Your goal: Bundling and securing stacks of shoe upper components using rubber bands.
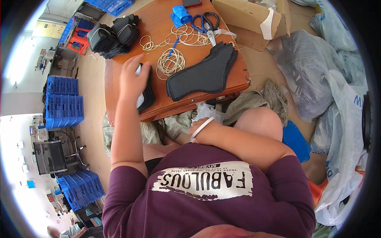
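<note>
My left hand [133,77] is over the left part of the brown table [200,71], its fingers stretched forward and apart. It lies along the left side of a small black stack [149,93] with white patches showing, and partly covers it. My right hand [199,126] is low at the table's near edge, by crumpled clear plastic [206,112]. Its fingers are mostly hidden, and a white band [202,129] circles the wrist. A flat stack of black socks [202,73] lies to the right on the table.
Tied black bundles [113,35] sit at the table's far left. Tangled cream cord [170,63], a blue pen [173,47], scissors [206,25] and a blue roll [181,15] lie across it. A cardboard box [254,22] and plastic bags [305,67] stand right; blue crates [64,111] left.
</note>
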